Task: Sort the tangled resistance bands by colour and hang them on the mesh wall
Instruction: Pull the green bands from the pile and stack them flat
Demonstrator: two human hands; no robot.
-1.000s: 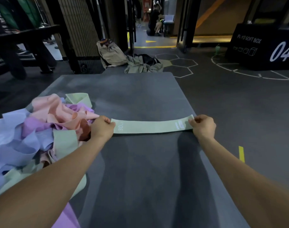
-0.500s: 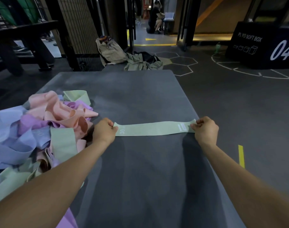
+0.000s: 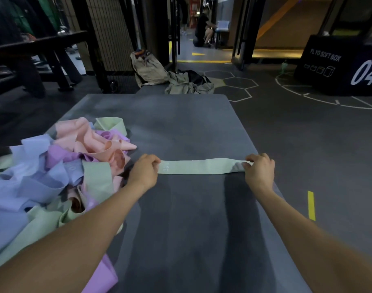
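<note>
Both hands, left hand and right hand, pinch the green band ends flat; right grip at the mat edge, band pile left.

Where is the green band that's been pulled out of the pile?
The green band lies flat across the middle of the grey mat, held between the left hand and right hand, right of the tangled pile.

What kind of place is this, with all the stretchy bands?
Most likely a gym. A big black box marked "PLYO SOFT BOX 04" stands on the dark floor with painted lines, and a heap of resistance bands lies on a grey mat.
</note>
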